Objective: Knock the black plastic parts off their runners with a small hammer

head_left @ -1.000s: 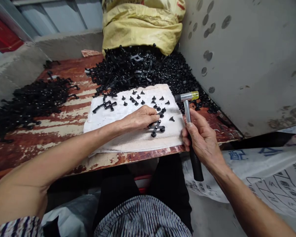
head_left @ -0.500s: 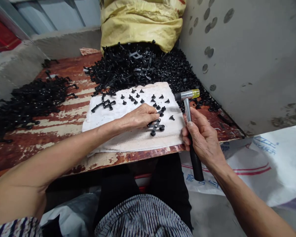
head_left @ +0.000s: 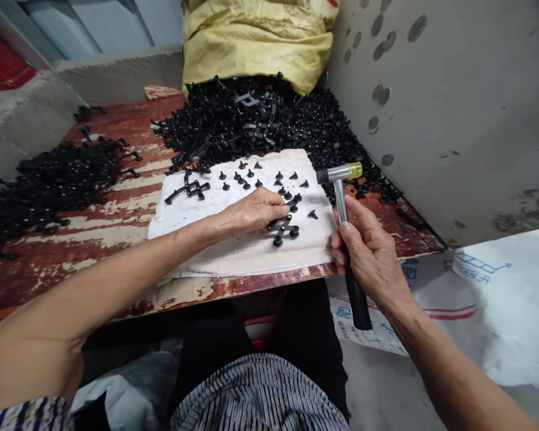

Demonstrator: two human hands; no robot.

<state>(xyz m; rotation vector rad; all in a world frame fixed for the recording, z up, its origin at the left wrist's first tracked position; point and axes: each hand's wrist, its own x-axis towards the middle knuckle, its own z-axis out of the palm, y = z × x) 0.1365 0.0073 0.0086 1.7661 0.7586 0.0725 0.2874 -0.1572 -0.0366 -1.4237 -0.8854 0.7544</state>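
Observation:
My left hand (head_left: 259, 209) pinches a black linked piece (head_left: 284, 227) that lies on a white cloth (head_left: 233, 251); its fingertips hide the upper end. In my right hand (head_left: 363, 245) is a hammer (head_left: 340, 197) with a black handle, its head raised over the cloth's right edge, black face to the left and yellow face to the right. Small black pegs (head_left: 250, 173) are scattered over the cloth above my left hand, some of them close to its fingers. A second black linked piece (head_left: 189, 188) rests at the cloth's left side.
A large heap of black parts (head_left: 260, 120) spills from a yellow sack (head_left: 256, 48) at the back. Another pile of black pieces (head_left: 58, 179) covers the table's left. A grey wall (head_left: 431, 120) rises on the right, with white printed sacking (head_left: 512, 299) below it.
Both hands hold almost the same pose, with the hammer still raised. The white sacking at the lower right has shifted and creased differently.

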